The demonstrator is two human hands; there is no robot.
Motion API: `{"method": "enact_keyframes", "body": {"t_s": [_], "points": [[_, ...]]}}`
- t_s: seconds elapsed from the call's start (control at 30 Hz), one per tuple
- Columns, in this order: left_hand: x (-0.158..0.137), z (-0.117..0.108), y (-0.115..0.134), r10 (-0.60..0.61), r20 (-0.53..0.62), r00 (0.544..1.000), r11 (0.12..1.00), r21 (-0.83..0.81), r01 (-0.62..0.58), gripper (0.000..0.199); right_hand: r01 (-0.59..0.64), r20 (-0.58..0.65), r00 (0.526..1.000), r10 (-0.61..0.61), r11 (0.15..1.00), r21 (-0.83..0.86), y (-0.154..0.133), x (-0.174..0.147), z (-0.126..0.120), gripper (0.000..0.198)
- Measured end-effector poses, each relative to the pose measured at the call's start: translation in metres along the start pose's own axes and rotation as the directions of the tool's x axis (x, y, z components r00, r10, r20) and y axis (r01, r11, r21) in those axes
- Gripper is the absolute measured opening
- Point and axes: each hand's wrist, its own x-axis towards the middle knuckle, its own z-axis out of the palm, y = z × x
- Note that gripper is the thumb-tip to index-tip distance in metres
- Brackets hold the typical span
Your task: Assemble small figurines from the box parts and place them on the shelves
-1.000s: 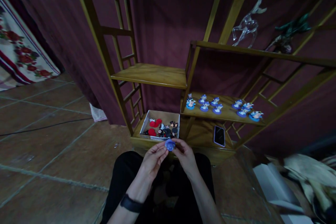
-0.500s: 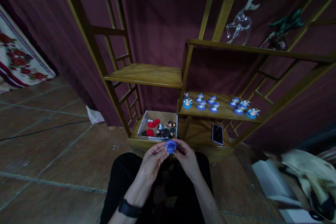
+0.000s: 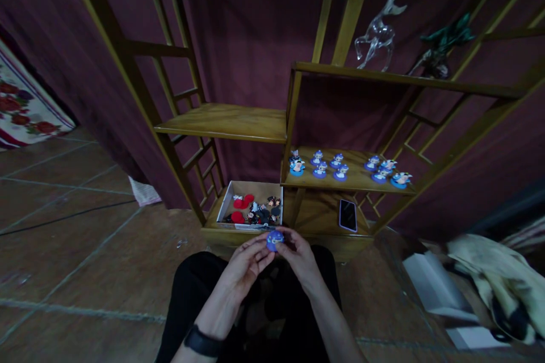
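Observation:
Between my two hands is a small purple figurine (image 3: 275, 240), held above my lap. My left hand (image 3: 247, 261) has its fingers closed on the figurine's left side. On the other side, the thumb and fingers of my right hand (image 3: 298, 254) grip it as well. Just beyond my hands, a shallow cardboard box (image 3: 225, 203) stands on the low shelf with several red, black and white figurines (image 3: 259, 212) lying in it. Several purple and white figurines (image 3: 321, 169) stand upright on the shelf to the right, with blue-based ones (image 3: 297, 167) at both ends of the group.
A phone (image 3: 348, 215) lies on the low right shelf (image 3: 317, 218). Higher up stand a clear glass deer (image 3: 377, 37) and a dark green ornament (image 3: 443, 45). White boxes (image 3: 436, 283) and a pale cloth (image 3: 489, 266) lie on the floor at right.
The purple figurine has turned in my fingers, so white detail now shows on it. Both hands keep hold. The view has shifted slightly to the right.

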Motion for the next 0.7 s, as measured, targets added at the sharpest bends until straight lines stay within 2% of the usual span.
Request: {"method": "enact_keyframes", "body": {"t_s": [0.17, 0.43, 0.57, 0.7], "points": [[0.004, -0.009, -0.004, -0.091, -0.072, 0.993, 0.995, 0.035, 0.093, 0.011, -0.03, 0.037, 0.999, 0.03, 0.999, 0.015, 0.008, -0.007, -0.001, 0.039], [0.015, -0.017, -0.012, -0.09, -0.143, 0.986, 0.982, 0.152, 0.112, 0.022, -0.004, 0.012, 1.0, 0.004, 1.0, -0.008, 0.01, -0.013, -0.003, 0.036], [0.018, -0.012, -0.016, -0.106, -0.164, 0.981, 0.99, 0.079, 0.12, 0.019, 0.079, -0.03, 0.996, -0.085, 0.984, -0.159, 0.0, -0.018, -0.006, 0.041], [0.02, -0.009, -0.022, -0.118, -0.157, 0.981, 0.991, 0.05, 0.127, 0.02, 0.183, -0.025, 0.979, -0.202, 0.924, -0.335, -0.012, -0.023, -0.009, 0.043]]}}
